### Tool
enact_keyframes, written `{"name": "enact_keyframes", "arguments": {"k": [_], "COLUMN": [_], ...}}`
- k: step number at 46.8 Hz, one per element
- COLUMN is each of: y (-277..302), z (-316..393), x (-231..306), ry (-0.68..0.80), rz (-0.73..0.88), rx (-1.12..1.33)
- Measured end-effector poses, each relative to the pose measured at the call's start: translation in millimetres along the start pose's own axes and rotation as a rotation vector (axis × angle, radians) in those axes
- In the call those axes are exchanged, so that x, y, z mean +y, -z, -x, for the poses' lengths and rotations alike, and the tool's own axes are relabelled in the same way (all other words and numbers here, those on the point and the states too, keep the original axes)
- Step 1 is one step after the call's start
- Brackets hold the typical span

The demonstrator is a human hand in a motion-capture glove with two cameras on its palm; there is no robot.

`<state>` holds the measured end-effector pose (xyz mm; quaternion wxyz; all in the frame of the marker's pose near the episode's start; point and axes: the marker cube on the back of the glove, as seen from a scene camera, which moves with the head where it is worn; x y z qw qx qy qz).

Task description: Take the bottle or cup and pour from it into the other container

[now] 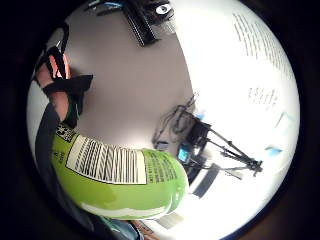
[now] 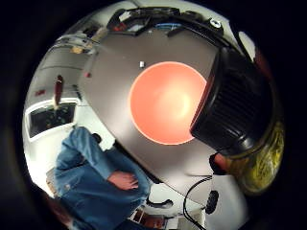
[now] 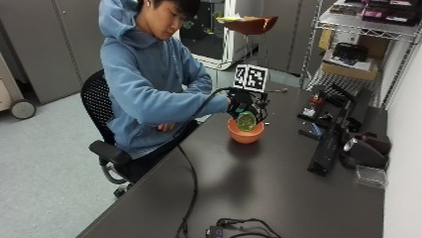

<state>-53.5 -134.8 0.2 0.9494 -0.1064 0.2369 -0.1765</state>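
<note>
**Bottle held tipped over the bowl, cap apparently still on**

I have the green bottle (image 3: 246, 120) up off the worktop (image 3: 264, 188), held in my gloved right hand (image 3: 241, 105), whose fingers are wrapped round its body. From the outside view it hangs tilted just above the orange bowl (image 3: 245, 133), its green base turned toward the camera. The thumb-side palm view looks straight down past the bottle's black ribbed cap (image 2: 237, 108) into the bowl (image 2: 165, 103), so the neck end sits at the bowl's rim, over its edge.

As I judge it, the pick-up is done and the bottle is carried to the receiving container and tipped. What is left is the pour itself: I see no stream, and the bowl's inside looks bare and evenly orange. The cap appears to be on, which would stop anything coming out, though I cannot be sure it is closed.

Beyond the bowl, the dark worktop carries a black stand and assorted gear (image 3: 333, 144) near the wall, well apart from the bowl. My bare left hand (image 3: 166, 127) rests in my lap.

Hard to make out: the bottle's contents, hidden behind its barcode label (image 1: 106, 161); how my fingertips sit on it; and whether its mouth is truly over the bowl's middle.
</note>
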Motion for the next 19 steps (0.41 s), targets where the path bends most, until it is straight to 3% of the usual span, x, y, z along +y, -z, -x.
{"name": "enact_keyframes", "arguments": {"k": [7, 19], "y": [2.4, 4.5], "z": [29.0, 40.1], "x": [-15.6, -23.7], "ry": [0.029, 0.044], "rz": [0.066, 0.072], "rx": [0.174, 0.165]}}
